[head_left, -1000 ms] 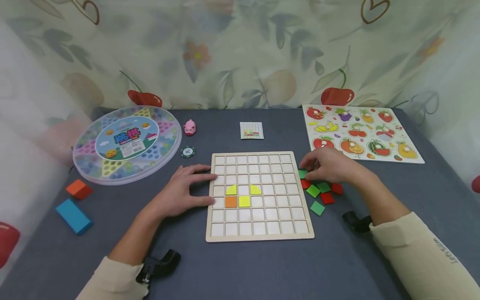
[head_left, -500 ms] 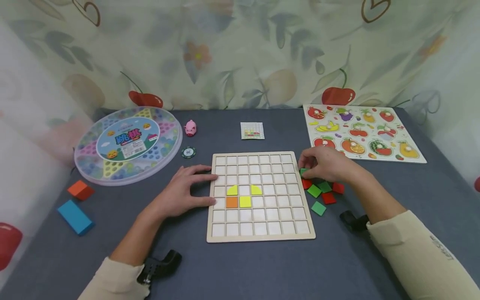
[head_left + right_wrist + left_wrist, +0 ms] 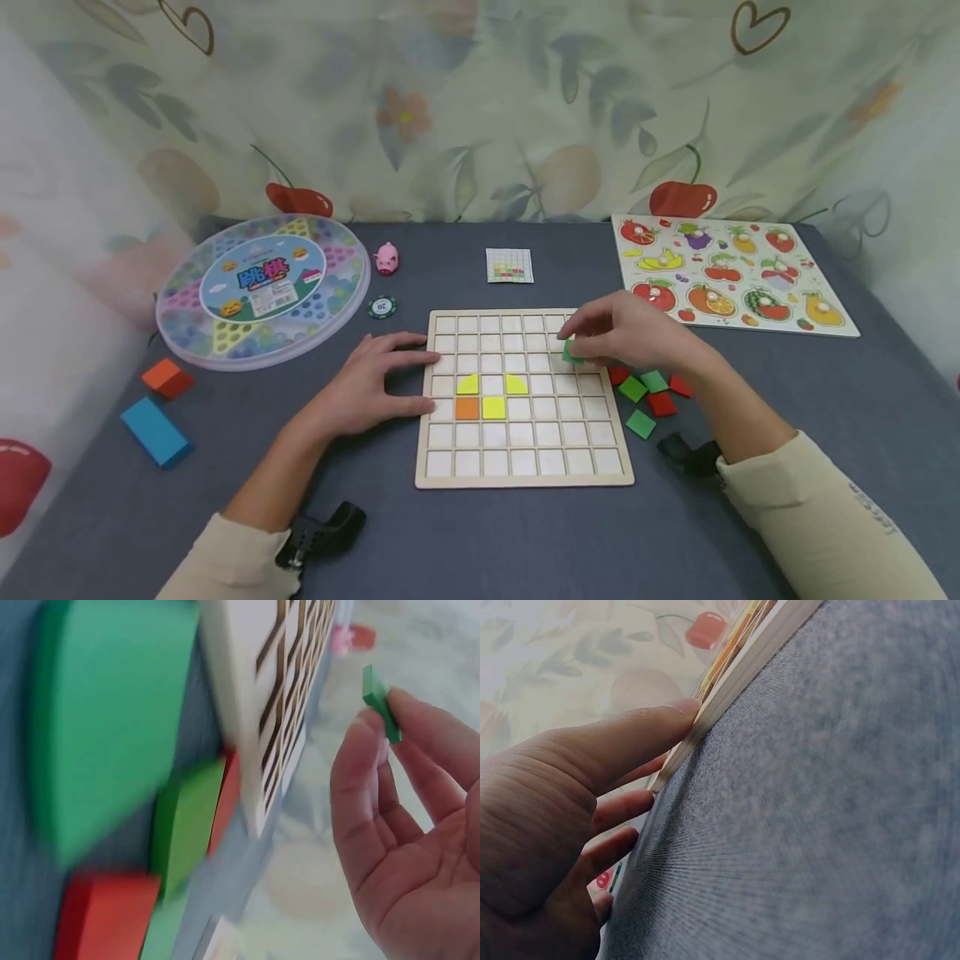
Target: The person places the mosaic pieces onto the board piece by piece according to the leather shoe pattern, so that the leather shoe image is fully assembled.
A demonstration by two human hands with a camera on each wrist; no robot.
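You pinch a green tile (image 3: 573, 351) between thumb and fingertips of your right hand (image 3: 630, 337), just above the upper right cells of the board (image 3: 525, 480). The tile looks thin, stiff and light, probably smooth painted wood, so grip it by its opposite edges as you do, since a flat face would likely slip. Your right wrist hangs over the board's right edge, palm down. Your left hand (image 3: 367, 387) lies flat, fingers straight and slightly spread, tips pressing the board's left edge.
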